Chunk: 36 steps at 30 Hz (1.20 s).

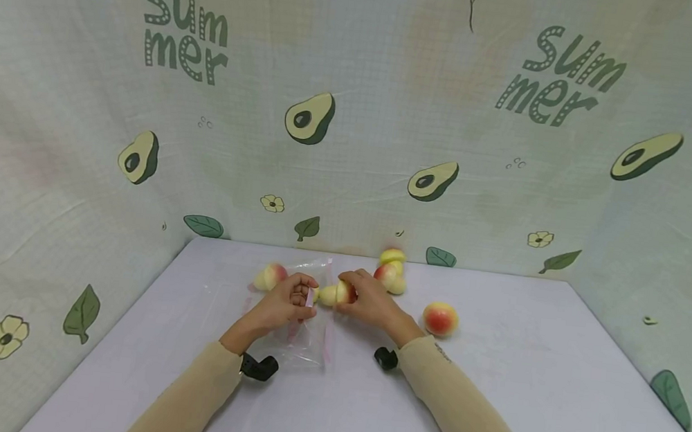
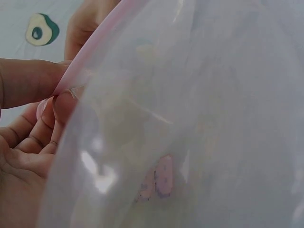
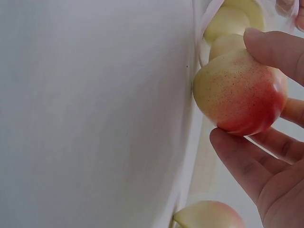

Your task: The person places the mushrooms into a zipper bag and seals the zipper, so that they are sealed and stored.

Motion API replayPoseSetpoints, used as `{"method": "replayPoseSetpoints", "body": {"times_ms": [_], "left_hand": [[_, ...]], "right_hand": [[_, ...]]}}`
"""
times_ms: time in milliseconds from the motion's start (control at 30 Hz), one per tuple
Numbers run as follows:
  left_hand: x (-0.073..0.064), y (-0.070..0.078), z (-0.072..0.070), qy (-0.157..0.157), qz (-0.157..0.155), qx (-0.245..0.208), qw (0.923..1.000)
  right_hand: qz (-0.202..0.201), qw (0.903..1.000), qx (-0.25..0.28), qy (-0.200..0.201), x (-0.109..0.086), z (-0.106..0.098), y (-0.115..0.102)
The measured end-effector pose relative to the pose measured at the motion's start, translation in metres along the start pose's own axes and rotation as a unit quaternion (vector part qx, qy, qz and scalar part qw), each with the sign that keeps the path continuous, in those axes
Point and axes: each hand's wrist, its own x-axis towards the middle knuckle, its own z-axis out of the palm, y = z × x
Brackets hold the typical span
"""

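Note:
My left hand (image 1: 284, 304) pinches the pink-edged rim of a clear plastic zip bag (image 1: 308, 348), as the left wrist view shows from close up. In my right hand (image 1: 371, 303) is a red-and-yellow peach (image 3: 240, 92), gripped between thumb and fingers at the bag's mouth. Just beyond it, pale yellow fruit (image 3: 228, 23) shows within the bag's opening in the right wrist view. Another peach (image 1: 271, 277) appears at the far left part of the bag, behind my left hand. Blurry plastic hides most of the contents in the left wrist view.
Several more peaches (image 1: 391, 278) cluster at the back of the white table (image 1: 491, 397), beyond my right hand. A single round red-and-yellow peach (image 1: 439, 319) lies right of my right wrist. A printed cloth (image 1: 359, 210) hangs behind the table.

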Motion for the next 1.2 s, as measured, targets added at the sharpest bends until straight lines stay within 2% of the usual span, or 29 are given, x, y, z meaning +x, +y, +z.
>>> {"method": "replayPoseSetpoints", "body": {"times_ms": [567,600,800,967,1200], "left_hand": [[0.001,0.000,0.000,0.006,0.004,0.006,1.0000],[-0.001,0.004,0.000,0.006,0.001,0.005,1.0000],[-0.001,0.002,0.001,0.015,-0.011,0.019,0.9996],[0.000,-0.002,-0.001,0.015,-0.010,0.024,0.9995],[0.000,0.002,-0.001,0.005,-0.014,0.013,0.9998]], "right_hand": [[0.009,0.9998,0.005,-0.015,0.009,0.006,-0.011],[0.009,0.9998,0.006,-0.015,0.010,0.006,-0.012],[-0.005,0.9999,0.006,-0.007,0.013,0.008,-0.015],[-0.015,0.9998,0.010,-0.006,0.016,0.010,-0.017],[0.009,0.9993,0.031,-0.021,0.018,0.015,-0.020]]}}
